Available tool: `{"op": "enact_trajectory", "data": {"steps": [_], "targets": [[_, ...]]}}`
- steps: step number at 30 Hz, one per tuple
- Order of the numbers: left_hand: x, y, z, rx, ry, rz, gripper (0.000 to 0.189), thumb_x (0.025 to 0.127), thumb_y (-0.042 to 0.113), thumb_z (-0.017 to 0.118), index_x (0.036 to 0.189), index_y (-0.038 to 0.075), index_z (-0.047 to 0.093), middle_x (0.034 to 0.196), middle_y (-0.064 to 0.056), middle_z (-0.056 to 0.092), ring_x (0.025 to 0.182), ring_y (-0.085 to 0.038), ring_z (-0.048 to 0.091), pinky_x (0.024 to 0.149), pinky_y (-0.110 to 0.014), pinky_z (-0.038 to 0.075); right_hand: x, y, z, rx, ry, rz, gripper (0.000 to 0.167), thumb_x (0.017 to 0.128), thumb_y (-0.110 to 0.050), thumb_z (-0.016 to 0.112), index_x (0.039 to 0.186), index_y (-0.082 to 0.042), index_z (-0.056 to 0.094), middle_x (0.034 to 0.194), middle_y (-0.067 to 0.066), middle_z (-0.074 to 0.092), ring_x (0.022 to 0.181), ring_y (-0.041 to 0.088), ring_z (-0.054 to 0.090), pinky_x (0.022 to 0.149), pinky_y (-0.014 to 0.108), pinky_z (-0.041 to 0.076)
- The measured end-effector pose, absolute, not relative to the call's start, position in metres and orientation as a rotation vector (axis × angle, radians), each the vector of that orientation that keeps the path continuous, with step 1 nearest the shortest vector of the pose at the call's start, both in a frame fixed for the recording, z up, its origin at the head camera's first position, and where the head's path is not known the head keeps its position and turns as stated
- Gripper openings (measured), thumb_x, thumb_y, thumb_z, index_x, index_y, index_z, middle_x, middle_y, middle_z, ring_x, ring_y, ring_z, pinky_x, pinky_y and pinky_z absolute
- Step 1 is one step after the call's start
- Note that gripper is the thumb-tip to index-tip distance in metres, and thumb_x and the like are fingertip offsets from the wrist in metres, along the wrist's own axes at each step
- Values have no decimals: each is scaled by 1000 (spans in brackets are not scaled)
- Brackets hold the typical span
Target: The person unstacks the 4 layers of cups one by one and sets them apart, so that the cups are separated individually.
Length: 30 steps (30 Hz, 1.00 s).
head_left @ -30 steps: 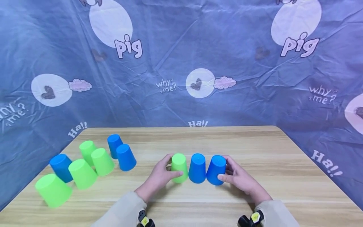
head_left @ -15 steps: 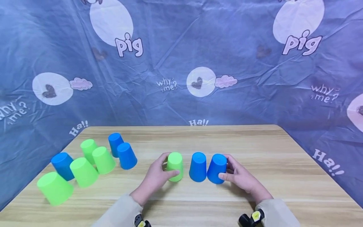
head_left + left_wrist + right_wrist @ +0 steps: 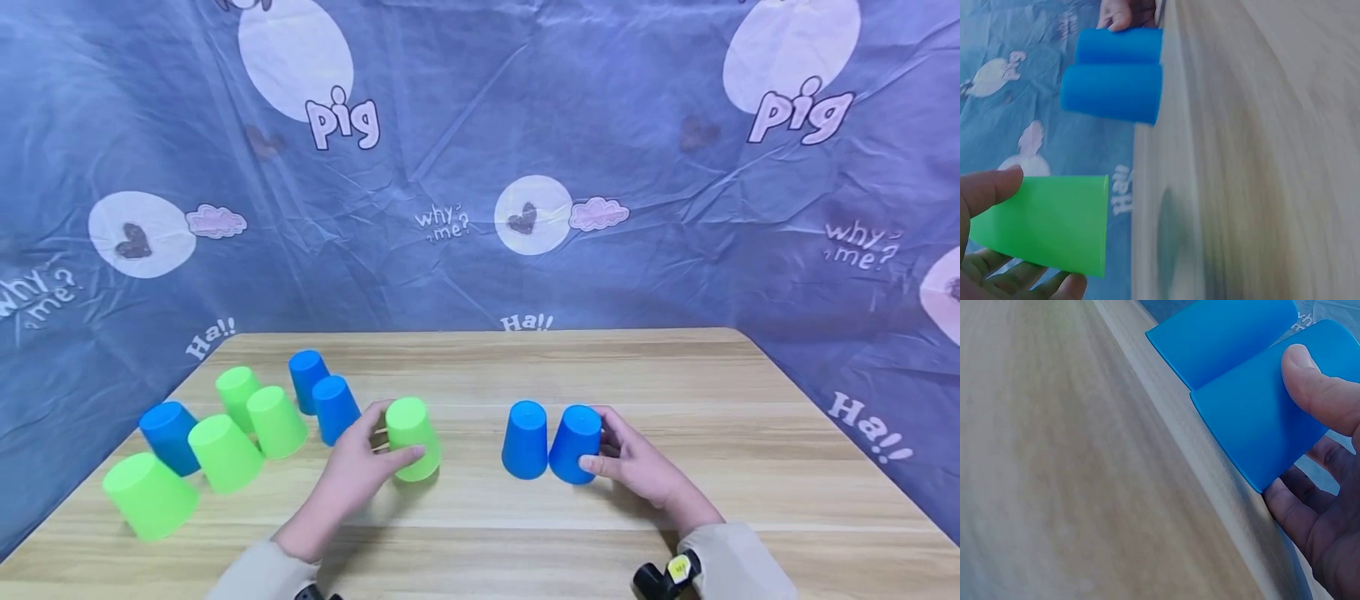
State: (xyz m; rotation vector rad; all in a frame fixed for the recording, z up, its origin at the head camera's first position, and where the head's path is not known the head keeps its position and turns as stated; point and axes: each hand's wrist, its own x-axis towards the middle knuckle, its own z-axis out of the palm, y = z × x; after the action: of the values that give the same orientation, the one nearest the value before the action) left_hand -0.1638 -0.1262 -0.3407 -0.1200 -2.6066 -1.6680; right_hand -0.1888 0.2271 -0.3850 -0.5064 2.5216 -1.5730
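Observation:
In the head view my left hand (image 3: 356, 467) grips an upside-down green cup (image 3: 412, 440), thumb on the near side and fingers round the far side. The left wrist view shows that cup's rim raised a little off the wood. To its right, two upside-down blue cups stand side by side: the left one (image 3: 525, 442) is untouched. My right hand (image 3: 637, 467) holds the right blue cup (image 3: 576, 446), its thumb on the near face and its fingers behind. Their rims meet or nearly meet in the right wrist view.
At the left of the wooden table (image 3: 465, 550) stand several more upside-down cups, among them a near green cup (image 3: 152, 500), a blue cup (image 3: 171, 440) and another blue cup (image 3: 336, 410) close to my left hand. A patterned blue cloth (image 3: 450, 125) hangs behind the table.
My left hand has carried the green cup leftward, away from the two blue cups, toward the group at the left. My right hand stays on its blue cup.

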Motion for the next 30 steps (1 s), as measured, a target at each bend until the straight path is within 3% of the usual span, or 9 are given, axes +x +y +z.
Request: {"op": "enact_trajectory", "data": {"steps": [8,14,30], "targets": [[-147,-170,-335,33,-2633,-1590,67,78,30,74,134,14,42,132,-19,50,119,-38,50,91,-43,50,-189,227,-384,-477,2535,-1549,61,87,-22,64,136,-11,31,134,22,45,123,46,41,95,66,35],[-134,-200,-334,148,-2704,-1499,79,79,41,71,141,11,33,137,-24,43,122,-42,45,93,-46,48,-190,227,-384,-492,2541,-1545,60,87,-22,64,136,-11,32,131,21,48,120,43,44,94,65,36],[-108,-285,-337,470,-2920,-1200,100,80,59,60,145,-1,14,142,-36,24,125,-53,32,87,-50,49,-190,226,-385,-471,2532,-1550,60,87,-23,64,136,-11,32,136,22,43,126,48,36,97,68,32]]}}
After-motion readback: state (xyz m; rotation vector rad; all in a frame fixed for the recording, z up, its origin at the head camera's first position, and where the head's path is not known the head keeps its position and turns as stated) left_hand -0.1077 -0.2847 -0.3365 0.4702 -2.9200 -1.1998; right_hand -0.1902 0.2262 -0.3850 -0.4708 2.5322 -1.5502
